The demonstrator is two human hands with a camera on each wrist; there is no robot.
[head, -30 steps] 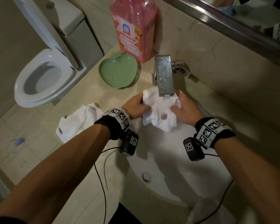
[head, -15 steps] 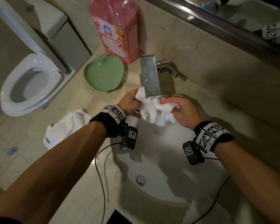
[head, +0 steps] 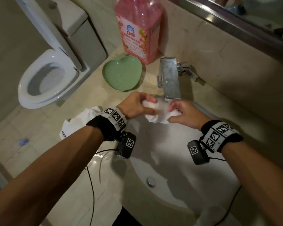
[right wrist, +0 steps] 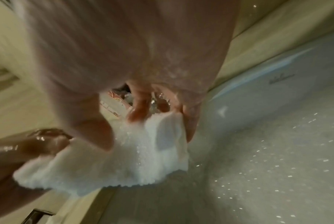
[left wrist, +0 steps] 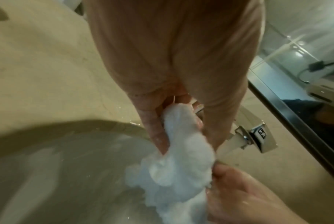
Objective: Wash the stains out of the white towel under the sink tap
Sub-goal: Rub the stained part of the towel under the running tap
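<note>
White towel (head: 160,112) bunched up, held over sink basin (head: 178,160) right below tap spout (head: 170,82), betw both hands. L hand (head: 136,106) grip closed on towel's L end, thumb + fingers curled round the cloth; same in L wrist view (left wrist: 174,136). R hand (head: 185,114) grip pinching towel's R end, fingers curled; R wrist view shows wet fingers (right wrist: 139,109) pressed into cloth (right wrist: 143,151), droplets on skin. Water running from spout onto towel area in L wrist view (left wrist: 258,136). Drops scattered on basin wall. Drain plug (head: 151,181) lower in basin, well apart from towel.

On worktop (head: 91,103): green heart-shaped dish (head: 122,74) L of tap, pink detergent bottle (head: 137,28) behind dish, near wall. 2nd white cloth (head: 78,123) on worktop L of basin, partly hidden by L wrist band. Toilet (head: 46,79) far L, seat down, lid up. Mirror edge top R.
</note>
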